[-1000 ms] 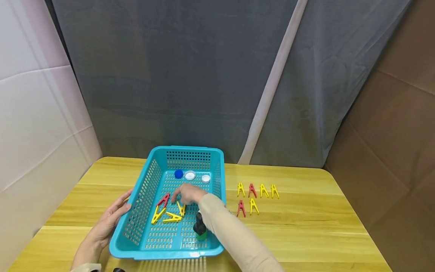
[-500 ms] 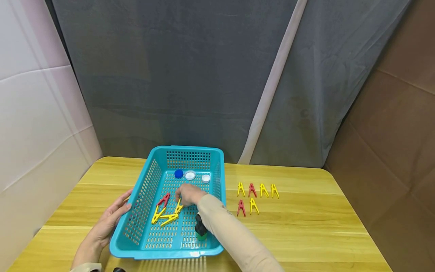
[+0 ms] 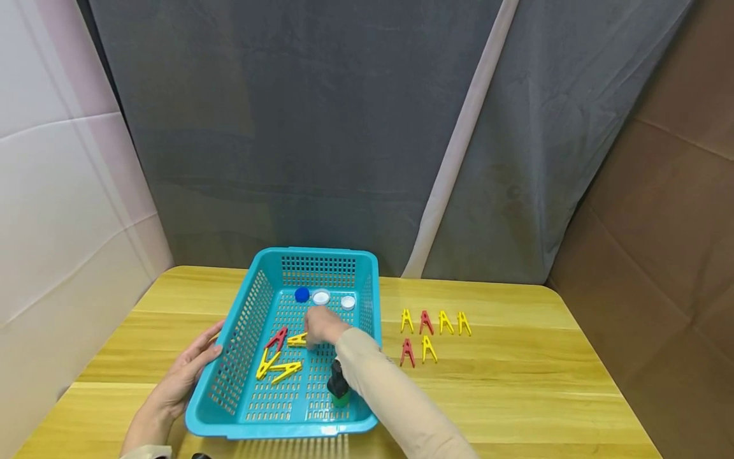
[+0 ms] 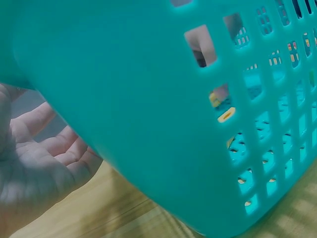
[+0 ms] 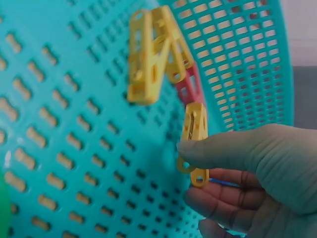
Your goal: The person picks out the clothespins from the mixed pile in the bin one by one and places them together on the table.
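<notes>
My right hand [image 3: 324, 325] is inside the turquoise plastic basket [image 3: 281, 429], its thumb and fingers pinching a yellow clothespin [image 5: 194, 130]. That clothespin's far end shows left of the fingers in the head view. Beside it on the basket floor are a red clothespin [image 3: 278, 338] and two yellow clothespins, one [image 3: 267, 364] touching the red one and the other [image 3: 287, 370] nearer the front. My left hand [image 3: 182, 375] grips the basket's left side, thumb at the rim and fingers outside below it. In the left wrist view those fingers [image 4: 72, 153] are partly hidden behind the wall.
A blue cap [image 3: 302, 294] and two white caps, one [image 3: 321, 297] beside the blue one, lie at the basket's far end. A green object [image 3: 341, 399] sits low in its front right. Several yellow and red clothespins [image 3: 425, 322] stand in two rows on the wooden table [image 3: 516, 382].
My right hand has shifted slightly right and taken hold of a yellow clothespin, which has turned sideways. Another yellow clothespin has swung round and slid left. The left hand stays put.
</notes>
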Tool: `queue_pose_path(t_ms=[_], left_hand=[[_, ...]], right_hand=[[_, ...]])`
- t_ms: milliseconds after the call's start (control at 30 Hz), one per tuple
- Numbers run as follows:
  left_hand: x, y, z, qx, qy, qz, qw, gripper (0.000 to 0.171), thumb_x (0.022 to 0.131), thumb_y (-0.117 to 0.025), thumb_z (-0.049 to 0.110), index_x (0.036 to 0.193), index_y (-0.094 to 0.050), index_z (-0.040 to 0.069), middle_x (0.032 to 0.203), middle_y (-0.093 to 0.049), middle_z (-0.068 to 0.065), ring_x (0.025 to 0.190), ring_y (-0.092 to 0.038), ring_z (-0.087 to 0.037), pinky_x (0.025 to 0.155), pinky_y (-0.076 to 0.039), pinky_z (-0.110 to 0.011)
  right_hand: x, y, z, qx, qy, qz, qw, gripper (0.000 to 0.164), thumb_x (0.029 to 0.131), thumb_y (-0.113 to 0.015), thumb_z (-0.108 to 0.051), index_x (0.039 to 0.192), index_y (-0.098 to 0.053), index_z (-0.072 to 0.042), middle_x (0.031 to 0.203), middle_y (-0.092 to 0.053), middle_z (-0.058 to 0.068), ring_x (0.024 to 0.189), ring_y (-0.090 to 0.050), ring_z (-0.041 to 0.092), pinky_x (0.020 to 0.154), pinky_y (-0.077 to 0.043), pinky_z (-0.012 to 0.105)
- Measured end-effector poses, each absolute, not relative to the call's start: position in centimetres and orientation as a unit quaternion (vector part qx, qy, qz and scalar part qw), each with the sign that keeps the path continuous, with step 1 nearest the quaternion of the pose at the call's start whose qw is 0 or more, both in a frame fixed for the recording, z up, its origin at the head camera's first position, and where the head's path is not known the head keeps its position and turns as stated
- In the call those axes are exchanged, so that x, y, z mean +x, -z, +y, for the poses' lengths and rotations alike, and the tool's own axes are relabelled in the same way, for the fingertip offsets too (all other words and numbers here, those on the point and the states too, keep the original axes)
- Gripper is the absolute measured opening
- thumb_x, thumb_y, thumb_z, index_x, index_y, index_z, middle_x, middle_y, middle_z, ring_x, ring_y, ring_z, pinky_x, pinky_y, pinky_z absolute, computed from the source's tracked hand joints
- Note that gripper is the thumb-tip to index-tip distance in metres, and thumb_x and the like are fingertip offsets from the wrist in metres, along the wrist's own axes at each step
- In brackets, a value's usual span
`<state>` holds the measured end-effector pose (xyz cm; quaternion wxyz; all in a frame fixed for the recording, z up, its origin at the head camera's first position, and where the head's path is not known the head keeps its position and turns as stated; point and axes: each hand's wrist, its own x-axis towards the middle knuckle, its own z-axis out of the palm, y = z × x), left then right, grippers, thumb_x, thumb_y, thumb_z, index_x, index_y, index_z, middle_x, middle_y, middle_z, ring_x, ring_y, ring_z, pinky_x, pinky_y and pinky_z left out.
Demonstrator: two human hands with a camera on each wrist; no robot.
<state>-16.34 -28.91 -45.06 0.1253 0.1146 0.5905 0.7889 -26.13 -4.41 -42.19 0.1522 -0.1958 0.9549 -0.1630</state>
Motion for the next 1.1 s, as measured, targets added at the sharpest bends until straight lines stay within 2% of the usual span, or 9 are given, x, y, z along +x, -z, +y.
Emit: queue_pose_path(t_ms=[133, 333, 500, 867, 1000, 1100], left_hand=[[-16.3, 45.0, -28.9, 0.108, -0.784, 0.598, 0.123, 0.041, 0.101, -0.036, 0.008, 0.126, -0.046, 0.039, 0.117, -0.056, 0.015, 0.101, -0.060, -0.011, 0.080, -0.054, -0.033], [-16.4, 44.9, -28.9, 0.104, -0.783, 0.600, 0.125, 0.041, 0.101, -0.036, 0.008, 0.126, -0.046, 0.039, 0.117, -0.057, 0.014, 0.101, -0.060, -0.011, 0.079, -0.054, -0.033], [-16.4, 45.0, -28.9, 0.101, -0.783, 0.600, 0.124, 0.041, 0.101, -0.036, 0.008, 0.126, -0.046, 0.039, 0.116, -0.057, 0.014, 0.101, -0.061, -0.011, 0.079, -0.054, -0.033], [-16.4, 45.2, -29.0, 0.104, -0.786, 0.597, 0.125, 0.042, 0.101, -0.035, 0.008, 0.126, -0.047, 0.040, 0.116, -0.057, 0.014, 0.101, -0.060, -0.011, 0.080, -0.054, -0.032], [-16.4, 45.2, -29.0, 0.106, -0.786, 0.596, 0.124, 0.043, 0.101, -0.035, 0.007, 0.126, -0.047, 0.040, 0.116, -0.057, 0.014, 0.101, -0.060, -0.011, 0.080, -0.054, -0.032], [-16.5, 45.2, -29.0, 0.105, -0.786, 0.597, 0.123, 0.042, 0.101, -0.035, 0.008, 0.126, -0.047, 0.040, 0.116, -0.056, 0.014, 0.101, -0.060, -0.011, 0.080, -0.054, -0.032]], right_hand=[[-26.1, 41.7, -4.2, -0.189, 0.207, 0.952, 0.126, 0.030, 0.068, -0.082, -0.008, 0.062, -0.053, -0.012, 0.062, -0.046, -0.007, 0.055, -0.040, 0.008, 0.048, -0.037, 0.019], [-26.2, 40.8, -3.8, -0.185, 0.239, 0.949, 0.094, 0.053, 0.071, -0.082, -0.017, 0.049, -0.034, -0.015, 0.050, -0.025, -0.007, 0.045, -0.022, 0.006, 0.040, -0.023, 0.019], [-26.0, 40.2, -3.4, -0.193, 0.264, 0.942, 0.083, 0.061, 0.075, -0.080, -0.021, 0.050, -0.025, -0.016, 0.050, -0.013, -0.007, 0.044, -0.011, 0.007, 0.039, -0.014, 0.019], [-25.8, 39.2, -1.8, -0.190, 0.324, 0.926, 0.037, 0.056, 0.078, -0.078, -0.027, 0.054, -0.029, -0.013, 0.054, -0.014, -0.005, 0.045, -0.013, 0.008, 0.042, -0.012, 0.020], [-25.6, 38.8, -1.2, -0.179, 0.340, 0.923, 0.021, 0.049, 0.077, -0.078, -0.028, 0.056, -0.037, -0.014, 0.054, -0.020, -0.006, 0.044, -0.019, 0.008, 0.042, -0.016, 0.020], [-25.5, 38.3, -0.8, -0.168, 0.346, 0.923, 0.017, 0.038, 0.077, -0.078, -0.028, 0.062, -0.048, -0.012, 0.056, -0.031, -0.006, 0.045, -0.028, 0.007, 0.042, -0.022, 0.020]])
